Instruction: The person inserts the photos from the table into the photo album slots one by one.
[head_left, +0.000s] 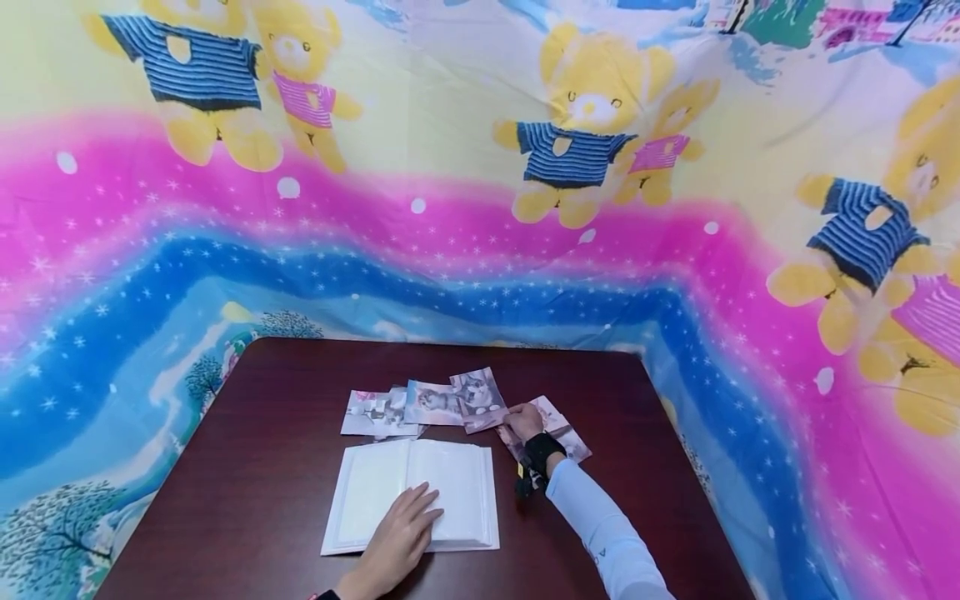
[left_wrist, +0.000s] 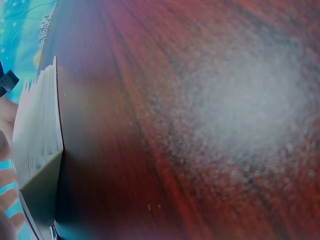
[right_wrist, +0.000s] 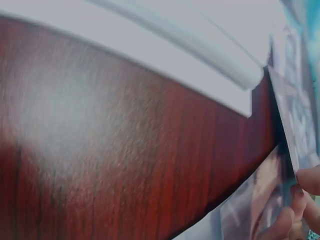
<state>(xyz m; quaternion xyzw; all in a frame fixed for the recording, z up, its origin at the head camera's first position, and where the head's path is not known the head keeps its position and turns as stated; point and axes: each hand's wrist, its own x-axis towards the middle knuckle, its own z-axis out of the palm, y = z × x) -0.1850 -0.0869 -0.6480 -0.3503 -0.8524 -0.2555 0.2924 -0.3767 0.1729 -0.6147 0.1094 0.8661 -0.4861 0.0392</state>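
A white photo album (head_left: 450, 475) lies spread wide on the table, blank pages up. My left hand (head_left: 402, 531) rests on its pages near the fold with fingers extended. In the left wrist view, the album (left_wrist: 37, 125) shows its many page edges, with fingertips (left_wrist: 7, 200) beside it. My right hand (head_left: 525, 422) pinches the lower right corner of a kitten picture card (head_left: 477, 398). The right wrist view shows that card (right_wrist: 290, 120) tilted up at its edge between thumb and fingers, above another picture card (right_wrist: 250, 205).
More kitten picture cards (head_left: 435, 403) overlap behind the album, with others (head_left: 375, 414) to the left. Further cards (head_left: 568, 442) lie under and beside the right wrist. The dark wooden table (head_left: 255, 467) meets a printed bear curtain (head_left: 465, 242) at the back and sides.
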